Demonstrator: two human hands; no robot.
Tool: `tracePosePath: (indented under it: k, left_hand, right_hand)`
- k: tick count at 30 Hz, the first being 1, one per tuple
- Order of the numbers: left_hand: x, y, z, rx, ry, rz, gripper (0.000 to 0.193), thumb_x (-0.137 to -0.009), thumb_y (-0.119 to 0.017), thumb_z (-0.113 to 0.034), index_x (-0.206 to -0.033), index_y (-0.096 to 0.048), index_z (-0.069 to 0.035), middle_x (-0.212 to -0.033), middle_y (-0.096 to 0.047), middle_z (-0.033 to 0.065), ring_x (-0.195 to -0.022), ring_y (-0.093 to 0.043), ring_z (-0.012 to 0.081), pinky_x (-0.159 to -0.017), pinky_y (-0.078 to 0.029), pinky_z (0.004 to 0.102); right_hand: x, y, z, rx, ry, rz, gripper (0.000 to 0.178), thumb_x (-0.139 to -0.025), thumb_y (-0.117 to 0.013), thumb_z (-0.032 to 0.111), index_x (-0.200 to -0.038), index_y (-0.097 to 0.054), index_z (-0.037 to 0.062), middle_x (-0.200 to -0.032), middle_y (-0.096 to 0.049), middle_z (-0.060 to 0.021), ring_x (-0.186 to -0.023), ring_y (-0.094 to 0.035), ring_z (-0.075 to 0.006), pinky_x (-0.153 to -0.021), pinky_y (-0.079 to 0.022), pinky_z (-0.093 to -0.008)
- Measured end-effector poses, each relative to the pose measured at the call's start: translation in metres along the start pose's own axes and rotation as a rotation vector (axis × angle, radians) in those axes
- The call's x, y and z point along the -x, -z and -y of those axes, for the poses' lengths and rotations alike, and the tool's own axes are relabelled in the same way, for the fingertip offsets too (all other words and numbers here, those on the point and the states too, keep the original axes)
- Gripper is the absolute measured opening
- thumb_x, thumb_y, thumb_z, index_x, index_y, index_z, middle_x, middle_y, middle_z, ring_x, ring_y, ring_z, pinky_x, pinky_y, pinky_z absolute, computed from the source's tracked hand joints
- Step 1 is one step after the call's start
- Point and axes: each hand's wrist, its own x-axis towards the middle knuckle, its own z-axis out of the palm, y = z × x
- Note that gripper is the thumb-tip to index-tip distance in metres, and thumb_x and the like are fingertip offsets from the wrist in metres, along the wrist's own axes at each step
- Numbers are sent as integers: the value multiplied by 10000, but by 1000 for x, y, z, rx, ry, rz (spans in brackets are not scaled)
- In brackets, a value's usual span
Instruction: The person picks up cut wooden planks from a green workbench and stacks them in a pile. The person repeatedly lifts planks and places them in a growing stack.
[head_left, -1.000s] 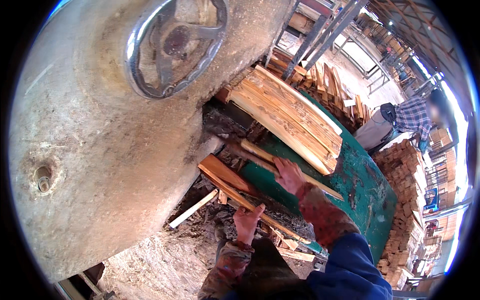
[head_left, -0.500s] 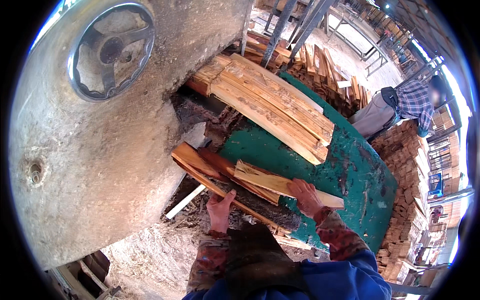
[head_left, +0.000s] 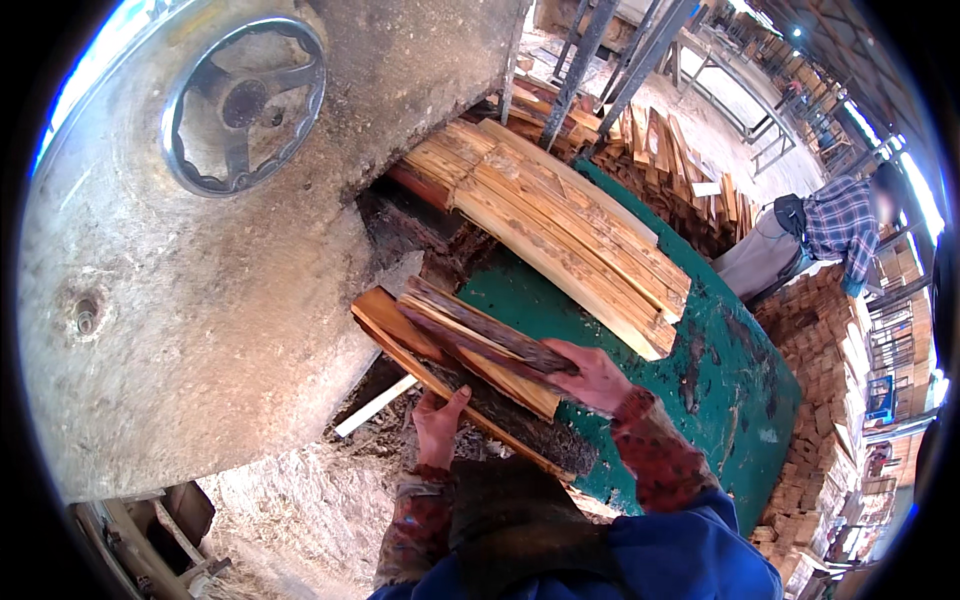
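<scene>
My left hand (head_left: 437, 428) grips the near edge of a long, reddish-brown plank (head_left: 400, 350) with its thumb on top and its fingers curled at the side. In my right hand (head_left: 594, 380) is the right end of a bark-edged wood strip (head_left: 480, 325). That strip lies slantwise over the other slabs, its dark bark side turned toward me. Beneath it a paler slab (head_left: 530, 392) shows in part. Beyond my hands a row of long yellowish boards (head_left: 570, 230) rests side by side on the green table (head_left: 740, 400).
To the left stands a large dusty machine panel (head_left: 240, 330) with a handwheel (head_left: 243, 105). A white stick (head_left: 375, 405) juts out below the planks. Stacked wood (head_left: 815, 400) lines the table's right side, where a person in a checked shirt (head_left: 840, 222) leans over. Sawdust (head_left: 290, 520) covers the floor.
My right hand has moved up and left with the strip, which has turned from its pale face to its bark side. My left hand stays on the plank. The view has shifted slightly.
</scene>
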Motion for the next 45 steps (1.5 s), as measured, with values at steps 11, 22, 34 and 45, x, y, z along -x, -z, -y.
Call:
tracePosePath:
  k: [11,22,34,45]
  left_hand:
    - [1,0,-3,3,15,38,313,-807,-789,-138,-1025,-621,10,-900,-670,26,-764,-596,76,-662,-495,229]
    - [-4,5,6,49,9,62,293,-804,-793,-150,-1002,-640,2,-893,-681,23,-768,-601,74,-663,-490,232]
    - [-7,10,3,-32,9,78,284,-810,-771,-95,-1042,-641,4,-952,-680,28,-828,-618,90,-727,-501,238]
    - [-6,-1,-10,110,37,68,284,-777,-780,-34,-1023,-642,-2,-952,-680,22,-822,-617,87,-723,-504,239]
  right_hand:
    - [-56,-115,-21,49,106,-79,431,-894,-624,229,-1252,-559,-3,-1266,-523,-177,-1186,-485,-350,-1016,-397,-414]
    - [-54,-97,17,98,65,83,553,-799,-735,272,-1246,-560,0,-1284,-485,-192,-1217,-469,-354,-1028,-401,-408]
    - [-69,-78,26,75,32,59,534,-791,-753,285,-1203,-585,-10,-1214,-537,-214,-1130,-543,-372,-946,-462,-413]
    - [-179,-54,-11,411,-22,-437,761,-819,-685,171,-1439,-285,-17,-1455,-320,-268,-1345,-321,-430,-1079,-352,-444]
